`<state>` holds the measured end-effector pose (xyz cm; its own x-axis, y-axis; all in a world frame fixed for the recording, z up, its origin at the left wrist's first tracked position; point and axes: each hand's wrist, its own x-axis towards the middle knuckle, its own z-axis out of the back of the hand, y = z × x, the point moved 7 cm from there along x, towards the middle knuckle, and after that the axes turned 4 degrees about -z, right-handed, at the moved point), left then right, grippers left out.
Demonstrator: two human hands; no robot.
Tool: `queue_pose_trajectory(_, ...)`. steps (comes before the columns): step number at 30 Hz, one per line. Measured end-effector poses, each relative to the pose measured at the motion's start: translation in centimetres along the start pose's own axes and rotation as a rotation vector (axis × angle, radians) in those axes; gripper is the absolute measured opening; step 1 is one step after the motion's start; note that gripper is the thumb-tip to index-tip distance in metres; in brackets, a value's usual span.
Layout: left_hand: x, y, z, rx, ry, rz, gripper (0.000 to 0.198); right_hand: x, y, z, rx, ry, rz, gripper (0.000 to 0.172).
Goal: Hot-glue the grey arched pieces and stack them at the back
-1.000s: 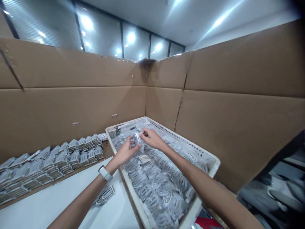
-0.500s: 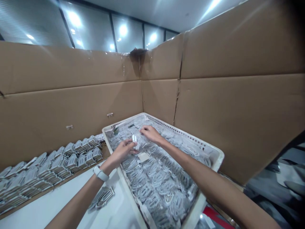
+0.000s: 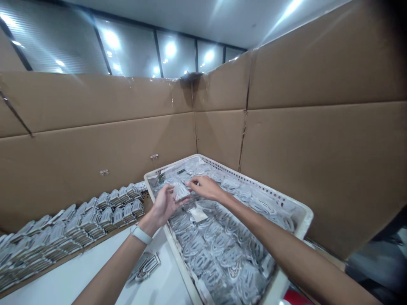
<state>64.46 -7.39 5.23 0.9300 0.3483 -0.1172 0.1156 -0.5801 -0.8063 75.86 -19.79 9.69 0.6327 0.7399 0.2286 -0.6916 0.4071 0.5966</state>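
Note:
My left hand (image 3: 165, 202), with a pale band on its wrist, holds a small clear plastic packet (image 3: 180, 191) with white-and-grey flat pieces inside. The packet lies across the palm, fingers under it. My right hand (image 3: 203, 187) is at the packet's far right edge, thumb and fingertips closed together; whether they grip the plastic is too small to tell. Both hands are over a white plastic basket (image 3: 181, 267), filled with many similar clear packets (image 3: 219, 241). A blank cream paper slip (image 3: 199, 214) lies on the packets just below my hands.
Rows of stacked flat shaped pieces (image 3: 92, 220) line the left side on cardboard. A few loose pieces (image 3: 148, 267) rest on the white tabletop (image 3: 104, 258) beside the basket. Tall cardboard walls (image 3: 318, 161) enclose the back and right. Something red (image 3: 295, 298) shows below the basket.
My left hand has turned palm up, and the packet now lies flatter across it. My right hand has come closer to the packet. The view has shifted slightly.

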Motion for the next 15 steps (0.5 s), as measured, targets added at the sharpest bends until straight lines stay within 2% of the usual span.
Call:
queue_pose_trajectory(3,-0.3,-0.4,-0.2,-0.006,-0.013,-0.025,0.036,-0.2,1.0,-1.5,0.051,0.020,0.056,0.033)
queue_pose_trajectory(6,-0.4,-0.5,-0.4,-0.036,-0.025,-0.067,0.021,-0.3,1.4,-2.1,0.068,-0.043,0.082,0.029)
queue_pose_trajectory(11,-0.5,-0.4,-0.3,-0.113,-0.074,-0.040,0.016,-0.7,1.7,-0.8,0.027,-0.216,0.121,0.022)
queue_pose_trajectory(15,-1.2,-0.2,0.0,-0.211,-0.120,0.023,0.030,-1.2,3.0,0.9,0.006,-0.286,0.203,0.024)
